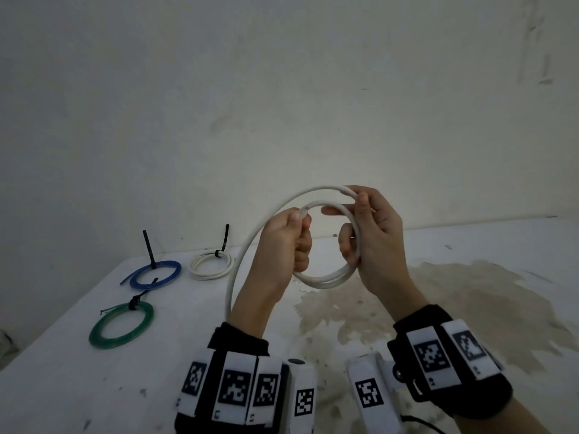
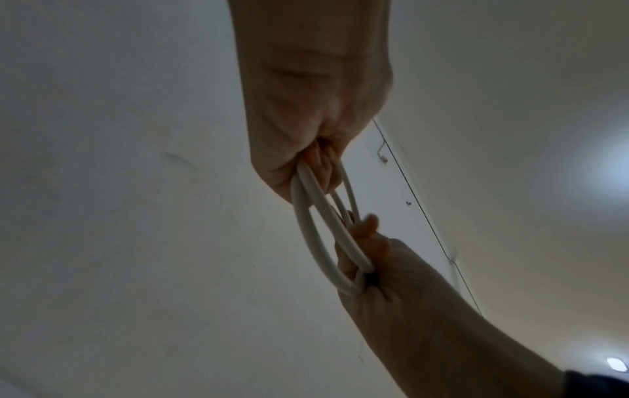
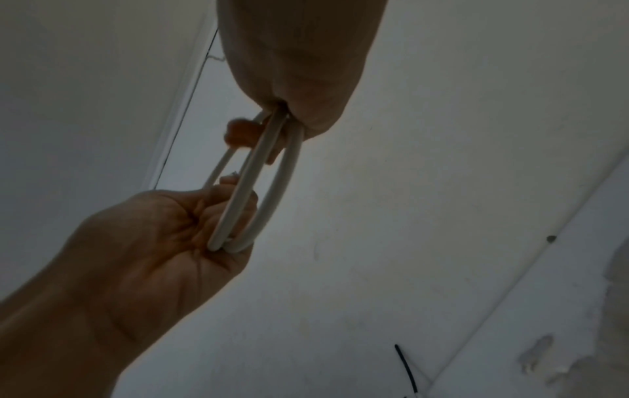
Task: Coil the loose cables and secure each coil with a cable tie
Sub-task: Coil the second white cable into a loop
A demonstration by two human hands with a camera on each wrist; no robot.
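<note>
A white cable [image 1: 326, 280] is looped into a coil held up over the table between both hands. My left hand [image 1: 301, 225] grips the coil's left side, with the cable's cut end sticking out above the thumb. My right hand [image 1: 348, 221] grips the right side, thumb over the top strands. A loose tail [image 1: 231, 289] arcs from the top down behind my left wrist. In the left wrist view the left hand [image 2: 316, 167] and the cable [image 2: 306, 229] show edge-on. In the right wrist view the right hand [image 3: 292, 113] clasps the loops [image 3: 269, 175].
Three tied coils lie at the table's left: blue [image 1: 155, 274], white [image 1: 211, 265] and green [image 1: 121, 326], each with a black cable tie. The white table [image 1: 188, 355] has a brown stain [image 1: 438, 308] at right. A black tie [image 3: 406, 369] shows below. The wall stands close behind.
</note>
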